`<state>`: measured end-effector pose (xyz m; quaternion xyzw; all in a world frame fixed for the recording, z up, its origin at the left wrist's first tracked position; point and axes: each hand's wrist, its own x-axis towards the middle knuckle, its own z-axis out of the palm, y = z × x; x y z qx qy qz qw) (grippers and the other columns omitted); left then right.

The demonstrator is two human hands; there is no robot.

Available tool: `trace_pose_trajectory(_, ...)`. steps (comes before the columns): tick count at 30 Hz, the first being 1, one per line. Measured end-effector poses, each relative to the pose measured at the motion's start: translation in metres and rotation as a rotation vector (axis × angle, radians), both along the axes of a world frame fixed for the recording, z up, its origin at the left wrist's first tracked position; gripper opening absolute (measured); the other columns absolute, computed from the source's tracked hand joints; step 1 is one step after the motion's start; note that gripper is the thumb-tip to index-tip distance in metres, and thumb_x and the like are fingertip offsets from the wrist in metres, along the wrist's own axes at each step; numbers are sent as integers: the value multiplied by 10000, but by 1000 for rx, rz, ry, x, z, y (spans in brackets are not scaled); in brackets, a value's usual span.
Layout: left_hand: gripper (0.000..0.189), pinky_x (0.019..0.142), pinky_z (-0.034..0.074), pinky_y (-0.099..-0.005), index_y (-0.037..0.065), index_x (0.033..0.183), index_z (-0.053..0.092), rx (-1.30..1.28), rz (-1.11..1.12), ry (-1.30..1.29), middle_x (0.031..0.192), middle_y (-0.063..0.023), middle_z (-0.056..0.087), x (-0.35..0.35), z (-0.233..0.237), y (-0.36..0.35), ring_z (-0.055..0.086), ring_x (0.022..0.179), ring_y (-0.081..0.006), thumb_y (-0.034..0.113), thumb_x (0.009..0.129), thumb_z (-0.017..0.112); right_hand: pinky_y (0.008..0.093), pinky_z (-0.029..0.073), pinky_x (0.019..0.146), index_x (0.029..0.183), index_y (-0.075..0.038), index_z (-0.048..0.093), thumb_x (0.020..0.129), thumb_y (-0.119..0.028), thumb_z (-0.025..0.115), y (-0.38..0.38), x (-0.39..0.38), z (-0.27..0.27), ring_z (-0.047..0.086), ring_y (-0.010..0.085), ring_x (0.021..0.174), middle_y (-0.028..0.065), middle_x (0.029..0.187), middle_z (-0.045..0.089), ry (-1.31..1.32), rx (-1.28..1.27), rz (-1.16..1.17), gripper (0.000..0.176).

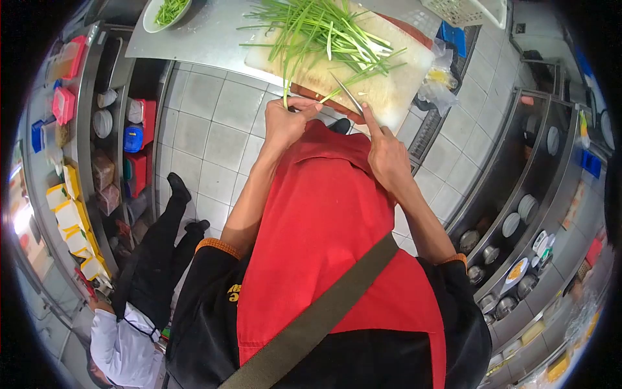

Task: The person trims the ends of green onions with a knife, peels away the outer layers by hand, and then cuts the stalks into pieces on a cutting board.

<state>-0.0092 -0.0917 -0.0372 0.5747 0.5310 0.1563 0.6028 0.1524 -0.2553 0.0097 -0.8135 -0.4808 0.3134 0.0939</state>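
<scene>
A large pile of spring onions (317,32) lies across the cutting board (414,71), white ends towards the right. My left hand (288,123) is pinched at the board's near edge around a spring onion (329,96), and a green leaf hangs down by its fingers. In my right hand (390,155) is a knife (348,93), its blade pointing up and left over the board, the index finger stretched along it. The knife tip is just below the pile, close to the held stalk.
A white bowl (149,18) of cut greens sits on the steel table (207,32) at left. A white basket (463,11) and a plastic bag (442,81) are at right. Shelves with dishes (510,225) line the right. Another person (133,337) stands at lower left.
</scene>
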Motion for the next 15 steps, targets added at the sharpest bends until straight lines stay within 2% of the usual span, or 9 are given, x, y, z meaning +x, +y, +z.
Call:
trace_pose_trajectory(5, 170, 491, 411, -246, -8, 885, 773, -16, 11, 23, 765, -48, 726, 8, 5, 3, 535, 549, -66, 129, 798, 825, 581, 511, 793, 1573, -222, 241, 885, -19, 421, -9, 2, 13, 635, 531, 860, 346, 1058, 609, 77, 124, -15, 739)
trace_pose_trajectory(7, 168, 499, 424, -248, -7, 889, 774, -34, 10, 34, 772, -54, 729, 11, 4, 2, 548, 555, -72, 129, 803, 820, 581, 511, 797, 1571, -220, 248, 890, -29, 418, -12, -1, 21, 636, 528, 879, 352, 1089, 607, 82, -62, 51, 728)
trace_pose_trajectory(15, 168, 571, 486, -271, -10, 897, 776, -80, 13, 52, 808, -80, 741, 22, 13, 3, 627, 665, -115, 128, 805, 805, 586, 519, 789, 1571, -221, 252, 892, -36, 423, -18, -3, 16, 642, 530, 868, 358, 1141, 593, 50, -45, 89, 723)
